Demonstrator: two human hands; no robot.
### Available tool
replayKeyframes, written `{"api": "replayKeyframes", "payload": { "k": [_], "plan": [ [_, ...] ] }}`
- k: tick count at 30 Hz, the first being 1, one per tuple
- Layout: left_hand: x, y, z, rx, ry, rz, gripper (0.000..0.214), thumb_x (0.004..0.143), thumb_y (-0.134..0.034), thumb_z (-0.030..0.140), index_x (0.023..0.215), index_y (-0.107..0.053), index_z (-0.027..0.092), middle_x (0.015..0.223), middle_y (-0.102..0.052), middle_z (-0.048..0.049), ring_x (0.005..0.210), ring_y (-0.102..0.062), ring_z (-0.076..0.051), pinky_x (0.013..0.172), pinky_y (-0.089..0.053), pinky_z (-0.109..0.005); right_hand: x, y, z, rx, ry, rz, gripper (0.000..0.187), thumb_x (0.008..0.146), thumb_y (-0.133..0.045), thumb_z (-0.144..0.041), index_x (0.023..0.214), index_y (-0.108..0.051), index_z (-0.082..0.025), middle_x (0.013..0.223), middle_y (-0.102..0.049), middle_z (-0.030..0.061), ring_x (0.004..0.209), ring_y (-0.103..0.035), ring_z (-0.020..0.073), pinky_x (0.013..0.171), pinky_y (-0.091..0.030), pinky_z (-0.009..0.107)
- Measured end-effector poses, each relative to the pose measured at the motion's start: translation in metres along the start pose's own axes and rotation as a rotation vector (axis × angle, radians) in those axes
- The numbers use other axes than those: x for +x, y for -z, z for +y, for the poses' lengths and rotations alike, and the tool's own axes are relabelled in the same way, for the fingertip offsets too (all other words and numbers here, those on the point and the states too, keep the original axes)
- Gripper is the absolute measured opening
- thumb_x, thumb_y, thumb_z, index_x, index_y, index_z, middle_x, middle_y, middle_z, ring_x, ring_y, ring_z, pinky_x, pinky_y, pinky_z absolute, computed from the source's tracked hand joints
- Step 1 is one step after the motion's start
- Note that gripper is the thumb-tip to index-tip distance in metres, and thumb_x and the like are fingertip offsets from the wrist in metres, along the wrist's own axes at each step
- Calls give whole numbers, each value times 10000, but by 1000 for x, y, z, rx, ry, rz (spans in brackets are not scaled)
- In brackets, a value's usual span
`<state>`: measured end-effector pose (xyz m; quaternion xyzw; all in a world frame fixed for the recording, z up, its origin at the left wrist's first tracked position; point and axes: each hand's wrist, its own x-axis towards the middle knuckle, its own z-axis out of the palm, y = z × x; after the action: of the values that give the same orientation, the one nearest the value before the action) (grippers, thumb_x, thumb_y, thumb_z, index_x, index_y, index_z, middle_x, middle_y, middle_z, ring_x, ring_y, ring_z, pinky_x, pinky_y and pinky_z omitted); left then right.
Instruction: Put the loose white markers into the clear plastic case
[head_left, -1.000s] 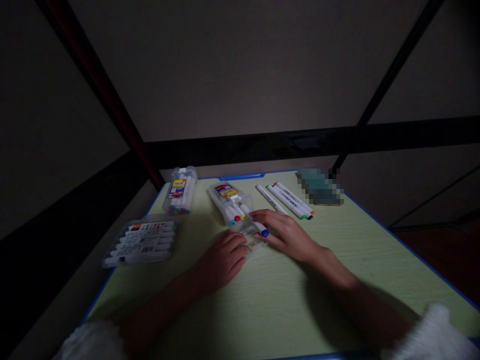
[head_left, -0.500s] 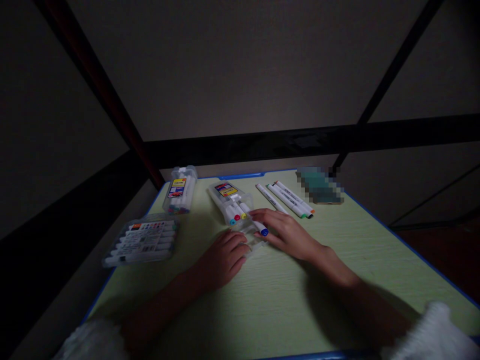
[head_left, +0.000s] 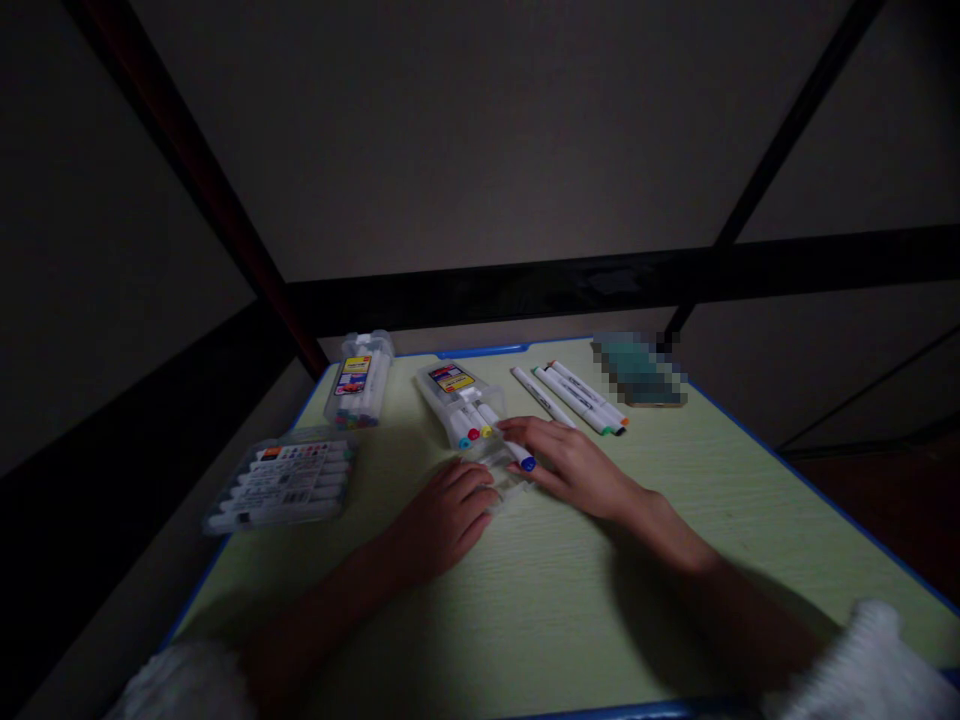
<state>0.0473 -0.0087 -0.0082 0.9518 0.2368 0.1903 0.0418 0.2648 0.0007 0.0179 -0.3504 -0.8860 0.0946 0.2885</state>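
A clear plastic marker case lies open in the middle of the table, its hinged lid folded down toward me. Inside it are white markers with blue, red and yellow ends. My left hand is closed over the left side of the lid, fingers curled at its edge. Between the thumb and fingers of my right hand is a white marker with a dark blue end, at the case's mouth. The marker's far end is hidden by the fingers and the case.
Several loose markers lie right of the case. Beyond them is a blurred green flat object. At the left are a closed marker case and a flat marker pack. The pale green table has a blue edge; a wall rises behind.
Almost nothing differs. Both hands, the blue-ended marker and the case stay in practically the same places.
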Motion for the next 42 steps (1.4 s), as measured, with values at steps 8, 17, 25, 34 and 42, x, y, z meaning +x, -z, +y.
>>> {"api": "replayKeyframes", "payload": {
  "k": [8, 17, 25, 34, 42],
  "plan": [
    [0, 0, 1, 2, -3, 6, 172, 866, -435, 176, 995, -541, 137, 1047, -548, -98, 1063, -461, -215, 964, -408, -420, -1, 1, -2, -15, -5, -9, 276, 875, -475, -253, 1135, -498, -161, 1185, -568, 112, 1087, -550, 214, 891, -487, 416],
    [0, 0, 1, 12, -2, 10, 174, 865, -431, 172, 991, -545, 138, 1034, -560, -96, 1059, -469, -209, 960, -410, -420, -1, -1, 0, -34, -9, -27, 291, 874, -474, -234, 1157, -484, -167, 1210, -553, 112, 1110, -536, 214, 898, -483, 413],
    [0, -1, 1, 5, 0, 13, 174, 862, -437, 170, 994, -546, 136, 1037, -556, -98, 1058, -470, -210, 964, -408, -419, -1, -1, 1, -50, -11, -25, 298, 878, -465, -243, 1166, -484, -169, 1210, -554, 110, 1099, -544, 211, 894, -489, 409],
    [0, 0, 1, 5, -4, 11, 171, 863, -442, 164, 1000, -540, 133, 1044, -546, -93, 1063, -458, -213, 972, -399, -416, -1, 0, 0, -80, -16, -44, 298, 875, -471, -229, 1163, -484, -155, 1215, -551, 110, 1103, -540, 211, 908, -481, 405],
    [1, 0, 2, 1, -3, 4, 174, 866, -437, 169, 998, -543, 129, 1040, -549, -97, 1056, -463, -214, 971, -400, -424, -1, -1, 1, -98, -33, -63, 320, 874, -469, -220, 1188, -470, -157, 1247, -529, 101, 1109, -529, 210, 918, -476, 404]
  ]
}}
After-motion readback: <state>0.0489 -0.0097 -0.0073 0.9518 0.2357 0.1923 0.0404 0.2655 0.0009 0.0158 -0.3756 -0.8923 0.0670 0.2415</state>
